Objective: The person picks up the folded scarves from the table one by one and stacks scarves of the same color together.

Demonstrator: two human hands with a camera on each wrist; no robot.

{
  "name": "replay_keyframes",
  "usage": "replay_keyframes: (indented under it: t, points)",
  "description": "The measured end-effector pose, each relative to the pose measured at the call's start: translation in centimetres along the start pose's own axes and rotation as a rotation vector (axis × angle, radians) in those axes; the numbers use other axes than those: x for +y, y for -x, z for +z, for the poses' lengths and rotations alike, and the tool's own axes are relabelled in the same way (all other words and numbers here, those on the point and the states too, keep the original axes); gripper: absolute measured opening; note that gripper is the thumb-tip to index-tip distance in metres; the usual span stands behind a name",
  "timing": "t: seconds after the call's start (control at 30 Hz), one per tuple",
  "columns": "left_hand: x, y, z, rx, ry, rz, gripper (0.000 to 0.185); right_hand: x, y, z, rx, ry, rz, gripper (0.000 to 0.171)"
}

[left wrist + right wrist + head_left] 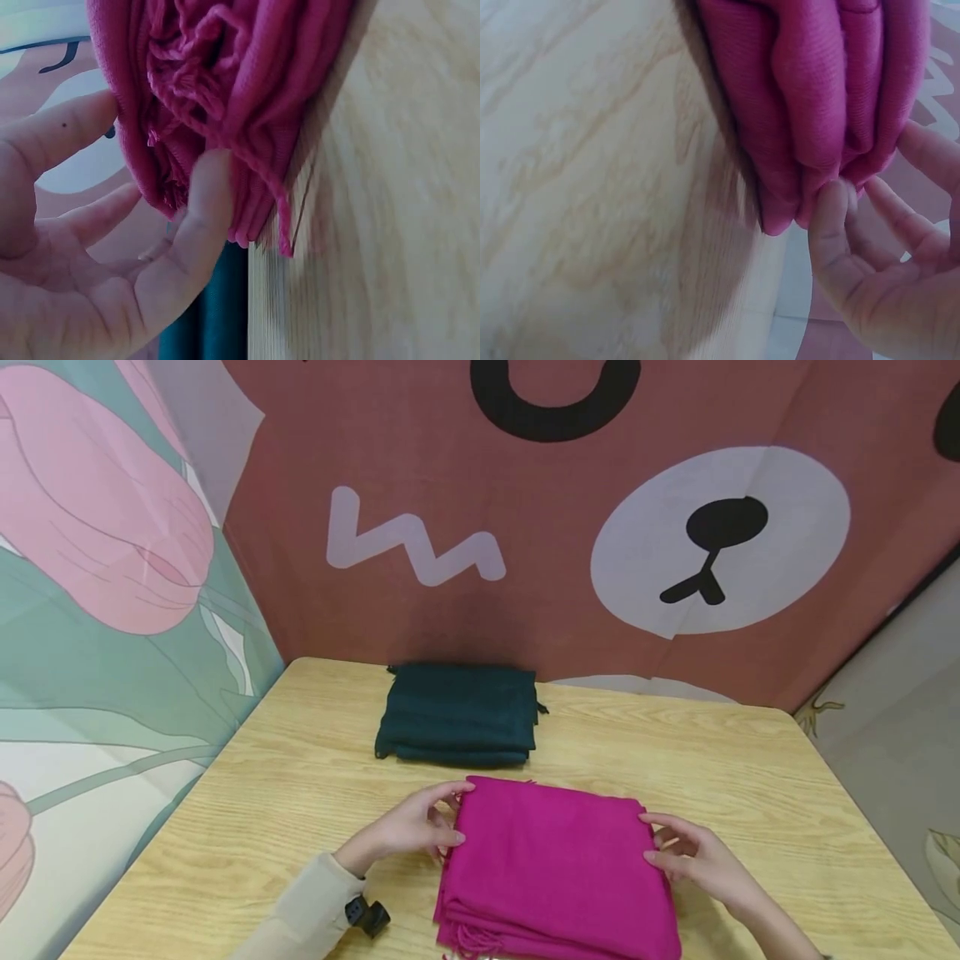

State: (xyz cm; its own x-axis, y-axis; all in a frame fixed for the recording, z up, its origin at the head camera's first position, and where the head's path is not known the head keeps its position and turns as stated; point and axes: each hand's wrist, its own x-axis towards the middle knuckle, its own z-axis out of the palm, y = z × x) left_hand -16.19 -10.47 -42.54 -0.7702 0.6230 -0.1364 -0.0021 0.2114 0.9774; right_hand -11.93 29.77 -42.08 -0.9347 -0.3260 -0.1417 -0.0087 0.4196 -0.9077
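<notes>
A magenta scarf (555,868), folded into a thick rectangle, lies on the near part of the table, with twisted fringe (195,67) along its left side. My left hand (416,822) is at the scarf's far left corner; forefinger and thumb touch its edge a little apart, the thumb against the fringed layers in the left wrist view. Across from it, my right hand (693,856) touches the right edge with forefinger and thumb. In the right wrist view, that thumb rests against the stacked folds (810,105) near their end, with the forefinger at the outermost layer.
Behind the magenta scarf lies a folded dark green cloth (461,714) with small tassels at its corners. The wooden table (285,785) reaches back to a hanging with a bear pattern (420,635). A floral hanging (150,693) stands along the left side.
</notes>
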Motion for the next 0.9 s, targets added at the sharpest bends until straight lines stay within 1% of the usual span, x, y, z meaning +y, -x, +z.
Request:
replay_keyframes:
  t: [0.07,0.17,0.33,0.47,0.53,0.77,0.9]
  points:
    - [-0.1,0.1,0.0,0.003,-0.028,-0.005,0.069,0.1,0.1,0.0,0.015,0.005,0.014,0.055]
    - [-0.3,0.2,0.0,-0.013,-0.035,-0.031,0.076,0.2,0.1,0.0,0.003,-0.003,0.03,0.059]
    - [-0.4,0.5,0.1,-0.051,-0.035,-0.055,0.078,0.3,0.2,0.1,-0.068,-0.043,0.048,0.068]
    - [-0.4,0.6,0.3,-0.061,-0.018,-0.056,0.078,0.3,0.2,0.2,-0.106,-0.069,0.076,0.071]
    - [-0.5,0.6,0.3,-0.059,-0.016,-0.06,0.078,0.3,0.2,0.3,-0.115,-0.075,0.073,0.072]
    - [-0.7,0.0,0.7,-0.037,-0.02,-0.065,0.077,0.5,0.2,0.6,-0.092,-0.09,0.078,0.075]
    - [-0.9,-0.6,0.9,-0.023,-0.06,-0.064,0.078,0.7,0.2,0.5,-0.068,-0.076,0.074,0.075]
